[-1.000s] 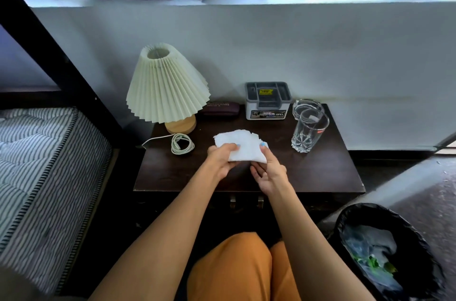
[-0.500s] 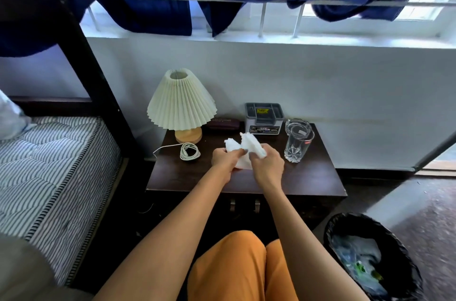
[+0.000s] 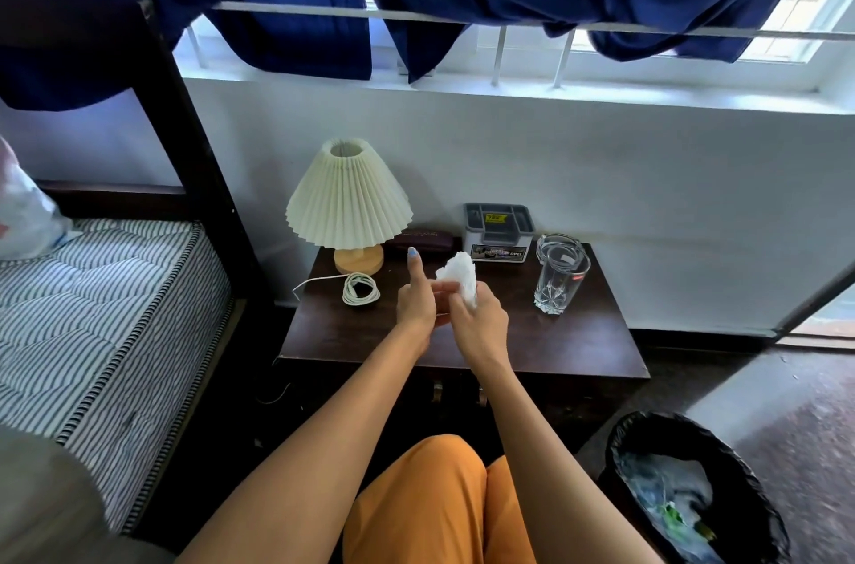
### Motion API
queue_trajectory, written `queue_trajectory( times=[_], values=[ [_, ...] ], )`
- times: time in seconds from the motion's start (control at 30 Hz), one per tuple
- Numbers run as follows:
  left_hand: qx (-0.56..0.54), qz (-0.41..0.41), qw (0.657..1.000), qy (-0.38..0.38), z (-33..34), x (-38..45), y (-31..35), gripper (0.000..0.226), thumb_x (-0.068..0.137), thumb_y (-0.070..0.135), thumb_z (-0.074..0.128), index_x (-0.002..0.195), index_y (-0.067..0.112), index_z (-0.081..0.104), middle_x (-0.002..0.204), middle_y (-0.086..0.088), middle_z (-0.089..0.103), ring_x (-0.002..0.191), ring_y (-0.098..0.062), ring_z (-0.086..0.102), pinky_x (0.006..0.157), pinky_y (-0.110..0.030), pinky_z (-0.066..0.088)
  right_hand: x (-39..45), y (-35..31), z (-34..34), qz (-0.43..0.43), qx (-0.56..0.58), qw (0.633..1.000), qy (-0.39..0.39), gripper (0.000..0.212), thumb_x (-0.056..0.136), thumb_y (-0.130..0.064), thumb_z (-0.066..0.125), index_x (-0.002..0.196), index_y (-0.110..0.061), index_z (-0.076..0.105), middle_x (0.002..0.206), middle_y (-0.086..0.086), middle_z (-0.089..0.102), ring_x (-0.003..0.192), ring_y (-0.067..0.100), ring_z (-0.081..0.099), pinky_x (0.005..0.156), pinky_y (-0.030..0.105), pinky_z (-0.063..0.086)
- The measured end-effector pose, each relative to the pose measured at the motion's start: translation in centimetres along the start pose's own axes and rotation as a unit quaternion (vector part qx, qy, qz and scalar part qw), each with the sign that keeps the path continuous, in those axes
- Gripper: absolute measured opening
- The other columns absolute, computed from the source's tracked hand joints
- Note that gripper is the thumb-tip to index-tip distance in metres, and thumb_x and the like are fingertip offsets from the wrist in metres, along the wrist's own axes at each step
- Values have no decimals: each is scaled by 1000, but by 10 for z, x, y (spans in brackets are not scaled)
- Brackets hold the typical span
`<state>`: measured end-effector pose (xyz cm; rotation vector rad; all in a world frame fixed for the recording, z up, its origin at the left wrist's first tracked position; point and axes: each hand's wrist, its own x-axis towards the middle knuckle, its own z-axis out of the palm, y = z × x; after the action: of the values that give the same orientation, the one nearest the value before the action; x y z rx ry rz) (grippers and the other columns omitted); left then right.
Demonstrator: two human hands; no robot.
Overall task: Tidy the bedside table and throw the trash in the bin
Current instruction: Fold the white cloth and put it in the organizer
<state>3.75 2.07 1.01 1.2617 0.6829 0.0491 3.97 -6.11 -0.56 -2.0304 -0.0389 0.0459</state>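
Note:
A crumpled white tissue is held above the middle of the dark wooden bedside table. My right hand is closed around its lower part. My left hand touches the tissue from the left, thumb raised and fingers under it. The black-lined bin stands on the floor at the lower right, with trash inside.
On the table stand a pleated cream lamp, a coiled white cable, a dark case, a grey organiser box and two glasses. A striped mattress lies left, beyond a dark bedpost. My orange-clad knees are below.
The flat tissue has been gathered into a crumpled wad between both hands. The camera has tilted up, showing more window and blue curtain.

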Motion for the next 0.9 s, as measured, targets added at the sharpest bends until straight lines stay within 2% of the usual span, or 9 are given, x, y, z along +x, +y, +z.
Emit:
queue_trajectory(
  times=[0.1,0.23,0.33,0.47,0.57,0.73,0.87,0.9],
  values=[
    [-11,10,1000,-12,3,6,-5,88,87,72,13,80,6,71,79,-12,71,70,-19,65,58,-26,47,7,0,1,4,-51,998,43,20,90,-17,45,92,-7,62,98,13,55,80,24,53,69,28,38],
    [-17,31,999,-14,11,19,-7,84,88,70,16,91,6,71,89,-12,73,81,-22,67,79,-37,52,23,2,-6,44,-89,991,87,19,84,-17,52,99,-19,63,98,6,67,91,27,62,71,32,45],
    [-21,45,999,-13,18,30,-6,80,90,67,18,102,6,69,88,-8,72,77,-18,66,72,-31,51,43,-1,-19,51,-92,986,128,21,81,-16,59,102,-19,56,96,8,69,91,30,63,72,34,45],
    [-15,50,998,-21,32,46,0,76,91,64,18,115,7,63,104,-9,69,98,-23,65,85,-36,50,83,-7,-40,28,-62,985,161,21,81,-9,61,100,-9,51,94,17,67,89,34,62,73,31,42],
    [-11,46,998,-31,46,60,6,76,92,63,18,122,6,59,114,-12,67,105,-25,62,93,-39,46,113,-9,-52,23,-45,981,187,21,81,-4,57,100,-8,48,93,20,65,88,35,61,72,31,40],
    [1,41,998,-47,70,85,18,76,92,62,18,125,5,56,120,-12,64,106,-23,60,90,-36,45,158,0,-60,-8,-88,973,215,20,83,0,53,89,-13,38,77,11,55,80,35,58,67,34,37],
    [9,43,998,-50,84,107,18,75,92,62,17,124,7,57,119,-11,64,108,-23,59,88,-35,44,195,16,-66,-14,-138,968,211,6,85,0,54,85,-6,55,88,19,69,86,35,63,70,35,43],
    [14,45,998,-47,86,114,16,75,92,62,16,124,8,57,120,-10,63,109,-22,58,88,-35,44,204,20,-66,-12,-144,969,201,8,85,1,53,88,-4,59,91,19,69,89,35,63,73,35,46]
  ],
)
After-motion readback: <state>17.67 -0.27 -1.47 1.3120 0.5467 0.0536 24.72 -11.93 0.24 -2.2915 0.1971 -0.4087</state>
